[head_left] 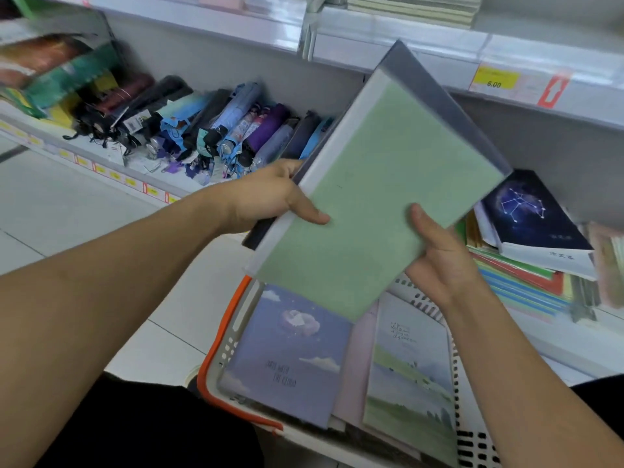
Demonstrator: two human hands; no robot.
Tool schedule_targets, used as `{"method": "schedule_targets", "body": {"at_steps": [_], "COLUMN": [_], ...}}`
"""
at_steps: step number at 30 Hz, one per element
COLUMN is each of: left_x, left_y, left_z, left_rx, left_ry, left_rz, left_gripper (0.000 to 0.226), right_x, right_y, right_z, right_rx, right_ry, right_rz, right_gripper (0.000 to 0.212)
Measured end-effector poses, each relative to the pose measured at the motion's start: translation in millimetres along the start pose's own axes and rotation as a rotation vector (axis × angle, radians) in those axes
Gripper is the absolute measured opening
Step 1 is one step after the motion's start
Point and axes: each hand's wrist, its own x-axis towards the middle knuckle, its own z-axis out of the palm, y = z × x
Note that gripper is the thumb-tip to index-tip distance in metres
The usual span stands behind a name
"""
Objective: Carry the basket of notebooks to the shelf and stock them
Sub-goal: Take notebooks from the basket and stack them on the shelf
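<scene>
Facing shelf (pixel 388 42) over tiled floor (pixel 67 204)

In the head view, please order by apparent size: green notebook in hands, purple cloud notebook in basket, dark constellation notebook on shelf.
1. Green notebook, nearest the camera.
2. Purple cloud notebook.
3. Dark constellation notebook, farthest, so true size unsure.

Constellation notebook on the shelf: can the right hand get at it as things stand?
Probably not yet. The right hand holds the green notebook together with the left hand. The constellation notebook lies uncovered just beyond it, so the path looks free once it lets go.
</scene>
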Motion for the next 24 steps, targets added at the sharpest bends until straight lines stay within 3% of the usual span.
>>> {"method": "schedule_targets", "body": {"at_steps": [3, 8, 16, 24], "left_x": [8.0, 12.6, 14.9, 26.9], "left_y": [2.6, -2.0, -32.9, -36.5], "left_z": [-5.0, -33.8, -39.9, -28.9], "left_rx": [0.203, 0.165, 0.629, 0.172], "left_ry": [0.108, 0.044, -0.163, -0.01], "left_rz": [0.01, 0.028, -0.117, -0.095], "left_gripper": [0.058, 0.061, 0.02, 0.052], "right_x": [-1.7, -6.7, -17.3, -16.7], "right_y": [-4.3, 28.2, 95.9, 108.2], "right_z": [19.4, 15.8, -24.7, -22.5], "right_rx": [-0.146, -0.393, -0.633, -0.498], "right_ry": [0.002, 0.081, 0.101, 0.236], "right_rz": [-0.176, -0.225, -0.062, 0.021], "right_gripper": [0.045, 0.033, 0.031, 0.027]}}
